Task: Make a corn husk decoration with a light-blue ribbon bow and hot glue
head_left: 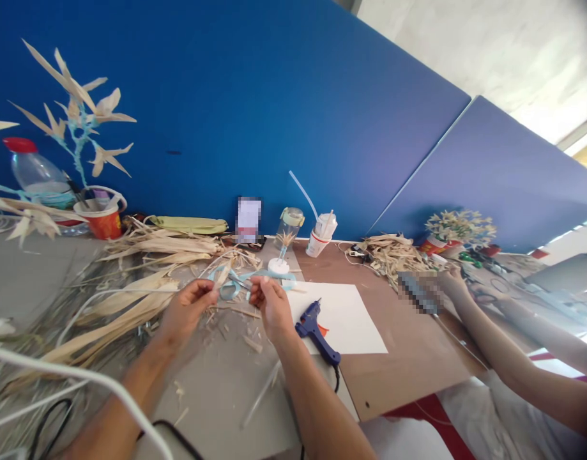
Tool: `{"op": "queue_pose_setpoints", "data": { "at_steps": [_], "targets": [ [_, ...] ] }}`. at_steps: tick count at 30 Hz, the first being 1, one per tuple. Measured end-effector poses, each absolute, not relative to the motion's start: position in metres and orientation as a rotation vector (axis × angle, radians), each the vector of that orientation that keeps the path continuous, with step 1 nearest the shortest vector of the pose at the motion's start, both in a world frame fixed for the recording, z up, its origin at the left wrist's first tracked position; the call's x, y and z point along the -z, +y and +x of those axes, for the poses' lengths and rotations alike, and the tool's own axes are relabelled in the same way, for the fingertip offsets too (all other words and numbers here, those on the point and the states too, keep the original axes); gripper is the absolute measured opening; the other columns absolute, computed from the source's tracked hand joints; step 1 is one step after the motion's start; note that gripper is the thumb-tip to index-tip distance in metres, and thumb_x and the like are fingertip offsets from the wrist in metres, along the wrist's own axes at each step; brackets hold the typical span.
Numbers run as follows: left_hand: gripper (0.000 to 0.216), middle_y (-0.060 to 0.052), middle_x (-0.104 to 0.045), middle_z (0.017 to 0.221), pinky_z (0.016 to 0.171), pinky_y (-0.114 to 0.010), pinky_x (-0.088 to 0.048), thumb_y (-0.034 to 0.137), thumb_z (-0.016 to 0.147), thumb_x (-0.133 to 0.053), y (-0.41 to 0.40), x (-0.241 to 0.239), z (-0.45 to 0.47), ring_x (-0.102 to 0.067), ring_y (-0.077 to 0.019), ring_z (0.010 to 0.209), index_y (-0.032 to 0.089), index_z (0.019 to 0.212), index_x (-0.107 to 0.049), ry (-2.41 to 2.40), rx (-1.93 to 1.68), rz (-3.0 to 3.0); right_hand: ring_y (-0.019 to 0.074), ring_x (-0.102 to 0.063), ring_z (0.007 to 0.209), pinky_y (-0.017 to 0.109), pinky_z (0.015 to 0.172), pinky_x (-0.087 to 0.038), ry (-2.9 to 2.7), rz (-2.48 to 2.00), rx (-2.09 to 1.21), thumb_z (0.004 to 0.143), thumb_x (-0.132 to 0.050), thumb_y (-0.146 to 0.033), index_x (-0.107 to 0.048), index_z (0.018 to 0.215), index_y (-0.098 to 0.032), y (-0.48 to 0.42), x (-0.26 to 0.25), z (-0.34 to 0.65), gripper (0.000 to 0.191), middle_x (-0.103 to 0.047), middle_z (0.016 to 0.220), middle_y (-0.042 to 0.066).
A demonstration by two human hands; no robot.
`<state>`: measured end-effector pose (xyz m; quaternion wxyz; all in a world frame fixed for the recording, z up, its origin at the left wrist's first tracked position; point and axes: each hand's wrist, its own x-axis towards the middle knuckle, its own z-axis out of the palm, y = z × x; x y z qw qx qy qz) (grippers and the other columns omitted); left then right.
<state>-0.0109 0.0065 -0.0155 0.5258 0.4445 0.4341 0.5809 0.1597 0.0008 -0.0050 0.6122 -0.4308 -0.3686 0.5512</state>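
Note:
My left hand [193,303] is closed, with thumb and fingertips pinching a small pale piece of corn husk [221,276]. Facing it across a narrow gap, my right hand [273,305] is also closed. A thin metallic tip [239,280] shows beside its fingers; whether they grip it or it lies behind them I cannot tell. Light-blue loops, like scissor handles [230,292], lie on the table just behind both hands. To the right of my right forearm, a dark blue glue gun [317,332] rests on white paper [358,319].
Dried corn husks [154,249] cover the table's left side. A husk-flower stem stands in a red cup [105,217]. Behind my hands are a phone [248,220], a lidded jar [290,223] and a white cup [319,243]. A co-worker's hand [453,284] holds a blurred-out object at right. White cables [106,383] cross the left foreground.

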Motion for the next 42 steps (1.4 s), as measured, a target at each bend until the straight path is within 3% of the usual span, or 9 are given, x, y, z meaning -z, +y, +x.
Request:
{"op": "queue_pose_setpoints", "data": {
  "at_steps": [3, 6, 13, 18, 24, 28, 33, 37, 42],
  "targets": [
    [0.026, 0.002, -0.061, 0.065, 0.060, -0.023, -0.042, 0.031, 0.057, -0.083, 0.008, 0.007, -0.016, -0.052, -0.0114, 0.061, 0.018, 0.074, -0.067, 0.976, -1.478, 0.896, 0.0138, -0.054, 0.062, 0.027, 0.063, -0.044, -1.166, -1.273, -0.944, 0.076, -0.058, -0.030, -0.066, 0.086, -0.018, 0.004, 0.008, 0.167, 0.017, -0.062, 0.070, 0.000],
    [0.027, 0.003, -0.062, 0.066, 0.060, -0.022, -0.044, 0.027, 0.055, -0.084, 0.008, 0.002, -0.020, -0.053, -0.0107, 0.061, 0.018, 0.074, -0.067, 0.936, -1.499, 0.796, 0.0175, -0.060, 0.076, 0.030, 0.074, -0.047, -1.492, -1.402, -0.675, 0.078, -0.055, -0.020, -0.068, 0.086, -0.018, 0.001, 0.011, 0.166, 0.016, -0.068, 0.084, 0.005],
    [0.030, 0.004, -0.062, 0.067, 0.061, -0.022, -0.046, 0.025, 0.052, -0.086, 0.011, 0.002, -0.023, -0.055, -0.0101, 0.060, 0.018, 0.073, -0.066, 0.903, -1.549, 0.701, 0.0205, -0.062, 0.084, 0.031, 0.080, -0.048, -1.613, -1.554, -0.316, 0.081, -0.052, -0.014, -0.069, 0.096, -0.013, 0.006, 0.012, 0.176, 0.022, -0.068, 0.092, 0.011],
    [0.032, 0.004, -0.062, 0.068, 0.062, -0.023, -0.045, 0.026, 0.051, -0.086, 0.011, 0.003, -0.020, -0.054, -0.0097, 0.060, 0.018, 0.075, -0.067, 0.908, -1.522, 0.716, 0.0220, -0.062, 0.091, 0.032, 0.085, -0.046, -1.592, -1.765, -0.281, 0.085, -0.048, -0.014, -0.068, 0.104, -0.011, 0.015, 0.017, 0.190, 0.027, -0.069, 0.099, 0.013],
    [0.030, 0.003, -0.061, 0.067, 0.062, -0.023, -0.044, 0.030, 0.055, -0.085, 0.009, 0.008, -0.018, -0.053, -0.0097, 0.061, 0.018, 0.076, -0.066, 0.927, -1.476, 0.775, 0.0310, -0.044, 0.124, 0.043, 0.104, -0.028, -1.789, -1.983, 0.058, 0.083, -0.048, -0.012, -0.064, 0.118, -0.015, 0.017, 0.029, 0.190, 0.038, -0.064, 0.121, 0.014],
    [0.032, 0.003, -0.061, 0.066, 0.062, -0.022, -0.042, 0.034, 0.056, -0.085, 0.008, 0.012, -0.016, -0.053, -0.0100, 0.061, 0.018, 0.076, -0.065, 0.948, -1.429, 0.816, 0.0306, -0.051, 0.113, 0.048, 0.103, -0.021, -1.848, -2.177, 0.026, 0.079, -0.049, -0.009, -0.069, 0.101, -0.017, 0.021, 0.030, 0.194, 0.031, -0.068, 0.107, 0.014],
    [0.036, 0.002, -0.061, 0.066, 0.061, -0.023, -0.041, 0.038, 0.056, -0.085, 0.007, 0.012, -0.013, -0.053, -0.0113, 0.062, 0.017, 0.077, -0.064, 0.966, -1.410, 0.864, 0.0298, -0.054, 0.099, 0.049, 0.096, -0.027, -1.803, -2.135, 0.060, 0.078, -0.049, -0.009, -0.071, 0.085, -0.017, 0.019, 0.026, 0.196, 0.025, -0.068, 0.091, 0.014],
    [0.037, 0.003, -0.060, 0.063, 0.060, -0.023, -0.041, 0.038, 0.054, -0.085, 0.005, 0.010, -0.011, -0.052, -0.0112, 0.060, 0.017, 0.076, -0.064, 0.982, -1.424, 0.865, 0.0277, -0.054, 0.095, 0.046, 0.089, -0.036, -1.706, -1.890, 0.115, 0.082, -0.048, -0.013, -0.069, 0.090, -0.016, 0.017, 0.016, 0.198, 0.022, -0.064, 0.094, 0.015],
    [0.034, 0.003, -0.060, 0.066, 0.058, -0.023, -0.040, 0.034, 0.055, -0.085, 0.005, 0.011, -0.010, -0.051, -0.0108, 0.060, 0.018, 0.076, -0.065, 0.982, -1.441, 0.850, 0.0220, -0.057, 0.092, 0.036, 0.082, -0.046, -1.657, -1.274, 0.009, 0.084, -0.041, -0.014, -0.059, 0.093, -0.017, 0.009, -0.001, 0.190, 0.020, -0.058, 0.096, 0.013]
  ]
}}
